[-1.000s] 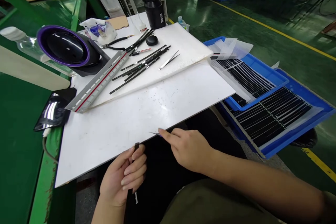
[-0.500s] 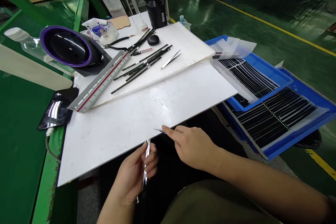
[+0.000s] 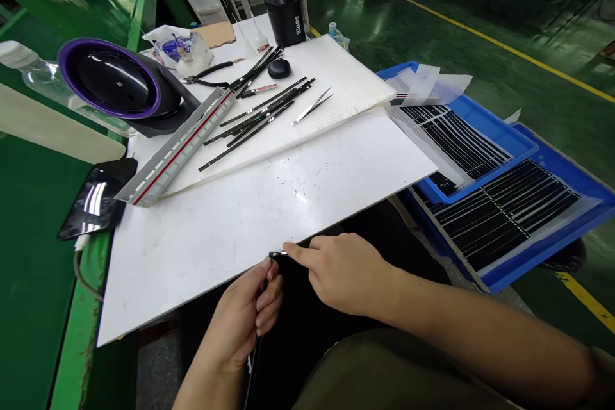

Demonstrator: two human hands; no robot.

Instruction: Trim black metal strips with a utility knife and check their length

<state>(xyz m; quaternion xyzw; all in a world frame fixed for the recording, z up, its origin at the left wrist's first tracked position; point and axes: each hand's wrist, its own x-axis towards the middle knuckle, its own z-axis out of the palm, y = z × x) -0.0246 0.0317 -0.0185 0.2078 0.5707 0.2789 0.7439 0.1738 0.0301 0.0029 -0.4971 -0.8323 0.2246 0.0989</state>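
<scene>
My left hand point(image 3: 250, 307) is closed around a thin black strip point(image 3: 272, 256), pinching it near its upper end by the table's front edge. Lower down, the strip shows below the palm. My right hand point(image 3: 348, 269) grips a thin pointed metal tool point(image 3: 281, 254), index finger stretched along it; most of the tool is hidden by the hand. The tool's tip meets or lies right beside the strip's end. Several similar black strips point(image 3: 262, 116) lie on a white foam sheet point(image 3: 350, 86), with tweezers point(image 3: 312, 107) to their right.
A scale ruler point(image 3: 180, 150) lies slanted on the left, beside a black-and-purple speaker point(image 3: 120, 83) and a phone point(image 3: 96, 198). Pliers point(image 3: 209, 75), a black case point(image 3: 279, 68) and a black bottle point(image 3: 283, 13) stand farther back. Blue trays point(image 3: 528, 147) of strips sit right of the table.
My right hand has moved slightly left, bringing the tool's tip to the strip's end. The strip's upper end now looks dark rather than bright. The view has shifted a little.
</scene>
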